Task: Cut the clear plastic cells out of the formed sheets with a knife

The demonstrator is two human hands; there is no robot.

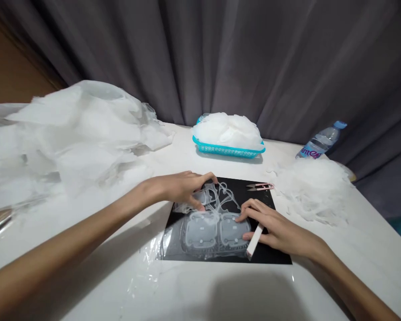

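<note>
A translucent moulded plastic sheet [201, 229] lies on a black mat [274, 254]. It has two rounded-square panels side by side, with looping thin strands at its far end. My left hand [187, 189] is spread over the sheet's far left part, thumb and index finger apart and touching it. My right hand [270, 223] rests at the right panel, its thumb and fingertips on that panel's edge. Tucked in this hand is a slim white stick-like tool [255, 240], pointing toward me; its kind is not clear. Small thread snips [260, 187] lie on the mat's far right corner.
A large heap of white sheet pieces [70, 138] fills the left of the white table [173, 294]. At the back stands a turquoise basket [229, 150] piled with white pieces. To the right are a heap of white scraps [316, 189] and a tilted water bottle [321, 141].
</note>
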